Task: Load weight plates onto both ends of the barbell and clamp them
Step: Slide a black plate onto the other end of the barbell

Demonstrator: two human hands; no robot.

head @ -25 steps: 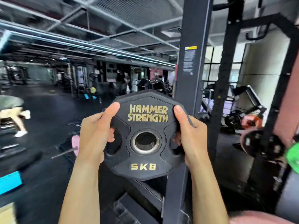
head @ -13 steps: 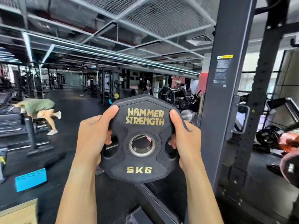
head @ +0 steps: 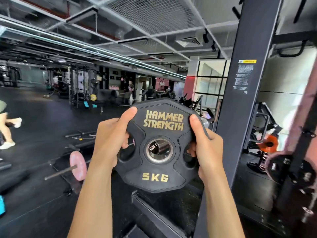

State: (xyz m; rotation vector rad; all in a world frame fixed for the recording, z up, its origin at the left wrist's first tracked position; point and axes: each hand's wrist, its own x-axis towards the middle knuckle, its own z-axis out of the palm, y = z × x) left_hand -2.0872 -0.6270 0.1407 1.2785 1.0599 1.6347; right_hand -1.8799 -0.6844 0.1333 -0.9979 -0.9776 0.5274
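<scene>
A black weight plate [head: 161,146] is held upright in front of the camera, its face turned toward the person. Gold lettering reads "HAMMER STRENGTH" across the top and "5KG" at the bottom. Through its steel-ringed centre hole shows the end of a barbell sleeve [head: 158,147], stamped with characters that look like "1500 B"; whether the plate already sits on the sleeve cannot be told.

The left hand [head: 111,140] grips the plate's left edge, thumb pressed on the face near the top, fingers curled through the left grip hole. The right hand [head: 208,150] mirrors it on the right edge, thumb laid on the face beside the lettering, fingers wrapped behind through the right hole.

Just right of the plate rises a dark rack upright [head: 240,117] bearing a white-printed warning label [head: 243,74] with a yellow header, too small to read. Further right, dark plates [head: 288,167] hang on the rack. On the black rubber floor [head: 42,134] to the left lies a bar with a pink plate [head: 78,165]. Beyond stretches a gym hall under a mesh ceiling [head: 154,14].
</scene>
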